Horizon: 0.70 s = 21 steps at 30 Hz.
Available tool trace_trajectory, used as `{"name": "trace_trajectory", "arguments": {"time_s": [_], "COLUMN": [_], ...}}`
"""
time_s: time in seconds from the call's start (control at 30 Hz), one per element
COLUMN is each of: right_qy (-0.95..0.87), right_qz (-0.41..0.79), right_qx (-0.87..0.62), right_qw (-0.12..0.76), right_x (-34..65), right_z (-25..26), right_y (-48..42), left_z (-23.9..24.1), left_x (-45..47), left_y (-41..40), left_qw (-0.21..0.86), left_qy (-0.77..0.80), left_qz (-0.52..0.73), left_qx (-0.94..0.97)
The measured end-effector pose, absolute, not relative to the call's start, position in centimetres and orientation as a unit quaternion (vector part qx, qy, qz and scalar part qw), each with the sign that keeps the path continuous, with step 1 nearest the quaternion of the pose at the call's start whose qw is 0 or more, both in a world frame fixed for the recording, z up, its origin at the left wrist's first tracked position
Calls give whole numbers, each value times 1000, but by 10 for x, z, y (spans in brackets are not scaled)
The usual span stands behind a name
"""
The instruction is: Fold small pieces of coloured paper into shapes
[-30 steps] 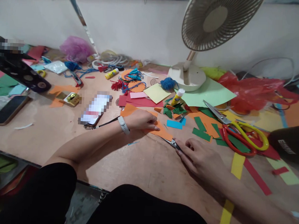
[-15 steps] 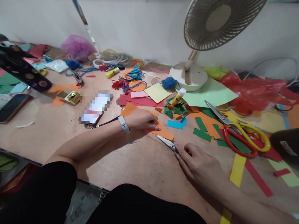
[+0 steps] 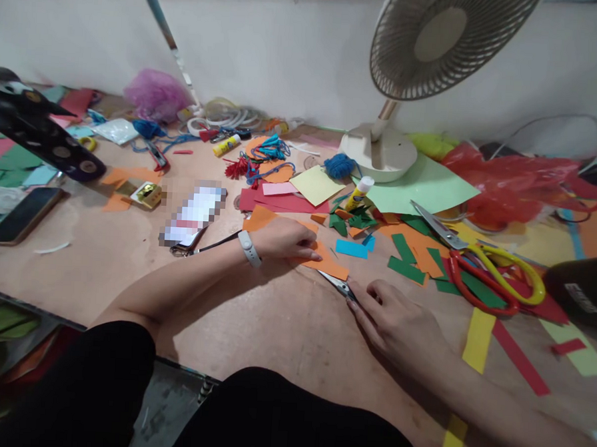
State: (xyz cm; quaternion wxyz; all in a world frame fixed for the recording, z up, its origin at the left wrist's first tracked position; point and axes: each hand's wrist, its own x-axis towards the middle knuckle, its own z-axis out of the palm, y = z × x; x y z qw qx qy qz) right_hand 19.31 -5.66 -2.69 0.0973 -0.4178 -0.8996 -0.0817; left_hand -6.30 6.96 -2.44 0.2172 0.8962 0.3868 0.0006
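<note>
My left hand (image 3: 293,242), with a pale band on its wrist, is closed on a sheet of orange paper (image 3: 334,264) near the middle of the table. The fingers curl over the sheet's upper side. My right hand (image 3: 391,315) is wrapped round the handles of a small pair of scissors (image 3: 339,284). Their metal blades point left and lie along the orange sheet's near edge, partly under it. The handles are mostly hidden by my fingers. Just beyond the sheet are blue paper pieces (image 3: 352,248) and small green scraps (image 3: 351,221).
Large red-and-yellow scissors (image 3: 476,266) lie right of my right hand, near a dark cup (image 3: 582,292). A fan (image 3: 382,154) stands at the back. A phone (image 3: 196,215) lies left, and a glue stick (image 3: 360,193) stands among scraps. A yellow strip (image 3: 478,340) lies by my right forearm.
The scissor blades have come up against the orange paper, and their tips now go partly under its edge. My left hand stays on the sheet. The view has shifted very slightly.
</note>
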Motion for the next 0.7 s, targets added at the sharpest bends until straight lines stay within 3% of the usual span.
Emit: {"name": "trace_trajectory", "arguments": {"time_s": [0.2,0.47,0.7], "right_qy": [-902,-928,-845], "right_qz": [-72,41,-118], "right_qx": [-414,-351,-513], "right_qw": [98,119,99], "right_x": [191,192,226], "right_z": [-27,-17,-14], "right_y": [-54,-58,-31], "left_z": [-24,-20,-21], "left_x": [-63,-62,-60], "left_y": [69,68,58], "left_qw": [224,230,231], "left_qy": [386,391,421], "left_qz": [-2,-1,45], "left_qx": [895,891,876]}}
